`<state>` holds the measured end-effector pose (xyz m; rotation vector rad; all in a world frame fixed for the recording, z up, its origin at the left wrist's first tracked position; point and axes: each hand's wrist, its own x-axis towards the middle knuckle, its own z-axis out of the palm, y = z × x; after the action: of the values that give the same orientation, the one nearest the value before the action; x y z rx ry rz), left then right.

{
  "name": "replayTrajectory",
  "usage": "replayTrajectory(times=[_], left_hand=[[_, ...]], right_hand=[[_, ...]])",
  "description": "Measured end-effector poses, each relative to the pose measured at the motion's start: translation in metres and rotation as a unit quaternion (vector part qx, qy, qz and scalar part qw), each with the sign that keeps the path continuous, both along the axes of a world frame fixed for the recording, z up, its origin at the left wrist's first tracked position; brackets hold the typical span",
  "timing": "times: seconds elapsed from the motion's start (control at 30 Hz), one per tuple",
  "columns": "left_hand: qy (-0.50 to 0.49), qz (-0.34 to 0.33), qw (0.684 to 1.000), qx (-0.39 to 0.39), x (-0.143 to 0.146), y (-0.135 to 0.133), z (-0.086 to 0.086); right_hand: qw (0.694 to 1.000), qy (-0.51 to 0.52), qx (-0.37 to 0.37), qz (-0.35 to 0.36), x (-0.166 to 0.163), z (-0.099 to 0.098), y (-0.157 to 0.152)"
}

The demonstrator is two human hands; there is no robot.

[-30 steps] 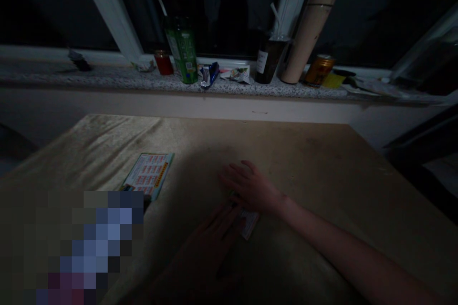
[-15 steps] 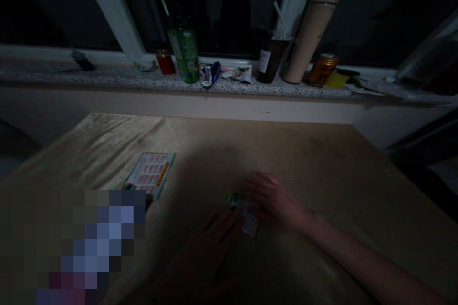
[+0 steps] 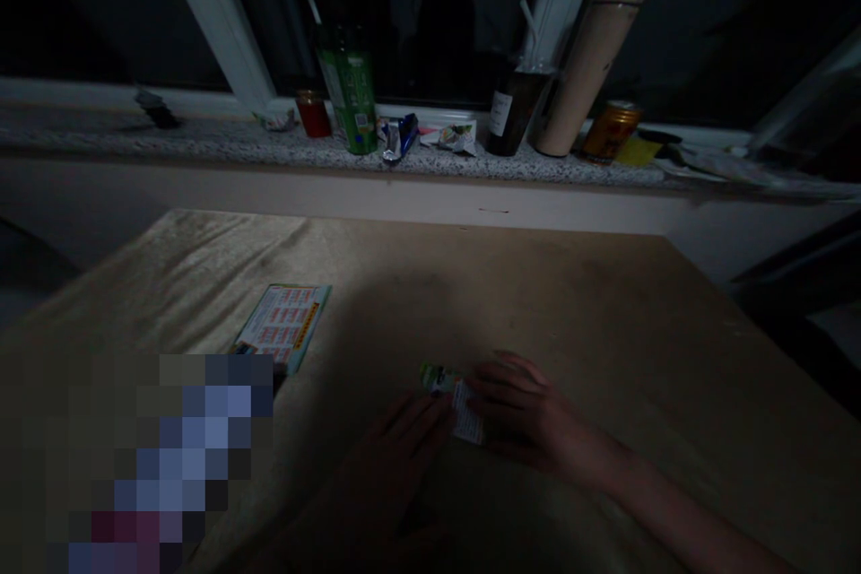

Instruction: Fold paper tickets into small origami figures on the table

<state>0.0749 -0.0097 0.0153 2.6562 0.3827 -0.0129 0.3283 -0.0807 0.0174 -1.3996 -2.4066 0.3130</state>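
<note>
A small printed card or packet (image 3: 465,417), green at its far end and white with fine text below, lies on the table in deep shadow between my hands. My left hand (image 3: 396,453) rests flat at its left side, fingers stretched out, the tips touching its edge. From the right, my right hand (image 3: 521,408) reaches over its edge with fingers extended and slightly bent. Neither hand grips it. Farther left lies a larger printed sheet (image 3: 286,323) with rows of red print, away from both hands.
A satiny cloth (image 3: 221,260) covers the table. On the granite windowsill (image 3: 221,143) behind stand a green drink container (image 3: 356,103), a red jar (image 3: 313,115), a dark cup with a straw (image 3: 511,112), a tall beige flask (image 3: 592,63) and an orange can (image 3: 611,133). The lower left is pixelated.
My right hand has slid slightly right and toward me, uncovering more of the small card. My left hand stays nearly in place.
</note>
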Motion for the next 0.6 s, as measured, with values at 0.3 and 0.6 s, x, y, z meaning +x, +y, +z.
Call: replayTrajectory(times=[0.3, 0.6], left_hand=[[0.031, -0.025, 0.999, 0.023, -0.003, -0.003, -0.002], [0.055, -0.004, 0.998, 0.020, -0.004, -0.015, 0.001]], right_hand=[[1.000, 0.006, -0.021, 0.007, 0.003, 0.002, 0.005], [1.000, 0.018, -0.003, 0.007, 0.002, -0.003, 0.014]])
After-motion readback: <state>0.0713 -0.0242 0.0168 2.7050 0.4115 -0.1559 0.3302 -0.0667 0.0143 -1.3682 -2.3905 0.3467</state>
